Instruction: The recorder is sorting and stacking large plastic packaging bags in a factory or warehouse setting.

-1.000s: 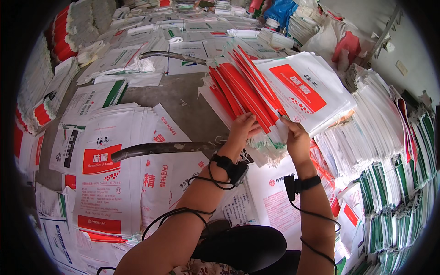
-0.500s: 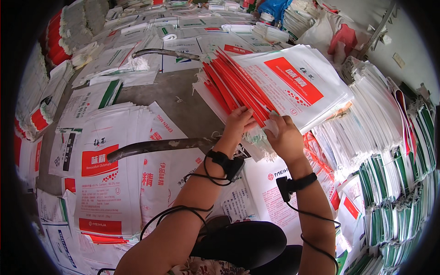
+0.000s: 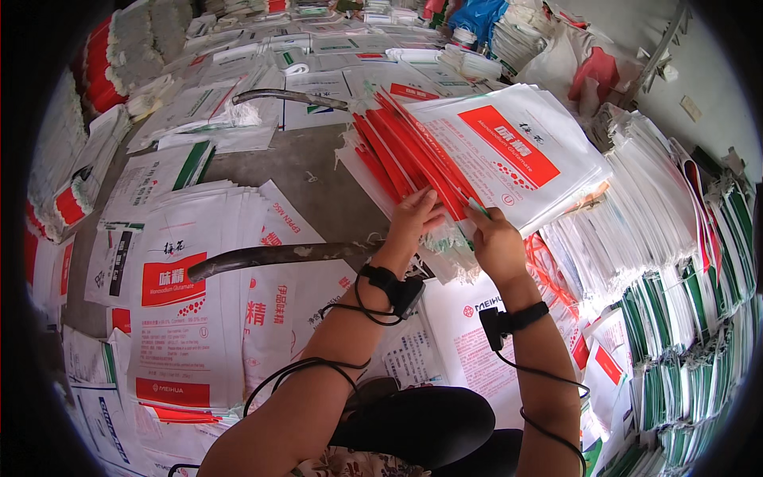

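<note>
Sacks (image 3: pixel 509 151), white woven ones with red panels, lie fanned in a slanted stack just ahead of me, raised above the bare grey floor (image 3: pixel 318 183). Their red side folds show as a row of stripes along the stack's left edge. My left hand (image 3: pixel 415 219) rests flat on those red edges, fingers spread a little and laid across several sacks, not closed around anything that I can see. My right hand (image 3: pixel 494 242) sits just beside it, at the stack's near corner, fingers curled and pinching the frayed lower edge of the sacks; a thin greenish strip pokes out above the knuckles, too small for me to make out what it is. Both wrists wear black bands with cables running back along my forearms.

A dark curved bar (image 3: pixel 278 254) crosses below my left hand, over a pile of flat sacks (image 3: pixel 183 318) on my left. A second bar (image 3: pixel 290 97) lies farther off, near the stack's far corner. On my right, tall stacks (image 3: pixel 675 262) of folded sacks with green and red edges stand packed close together. Up at the far right a person's red-gloved hand (image 3: pixel 596 71) shows among white bags, well apart from mine. More sacks cover the ground beyond.
</note>
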